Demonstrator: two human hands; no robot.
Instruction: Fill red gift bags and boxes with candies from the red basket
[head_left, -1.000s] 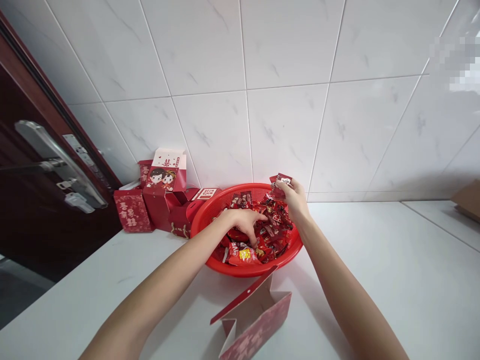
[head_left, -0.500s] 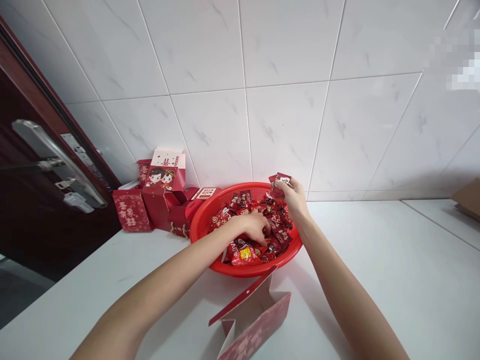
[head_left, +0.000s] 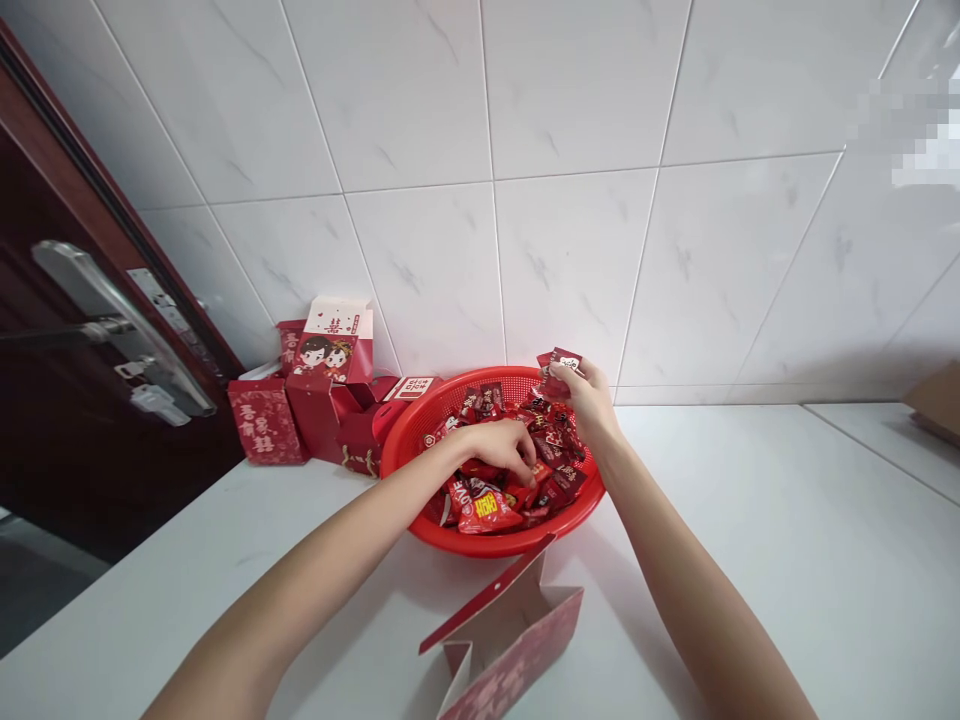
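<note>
A red plastic basket [head_left: 480, 545] full of red-wrapped candies [head_left: 489, 508] sits against the wall. Inside it, my left hand [head_left: 504, 447] has its fingers curled down on a small red wrapped candy [head_left: 539, 472] among the others; part of that candy is hidden. Over the basket's right rim, my right hand [head_left: 592, 400] pinches dark red candy packets [head_left: 559, 362] with white print. An open red gift box [head_left: 517, 655] stands in front of the basket, its mouth facing up and its flap leaning back to the basket's front.
Several red gift boxes [head_left: 319, 400] are grouped left of the basket, one with two cartoon figures. A dark door with a metal handle [head_left: 124, 325] is at the far left. A brown cardboard piece [head_left: 937, 405] lies at the right edge of the white countertop [head_left: 757, 520].
My left hand has shifted slightly within the basket, and the candies under it have moved a little. My right hand stays at the rim with its packets.
</note>
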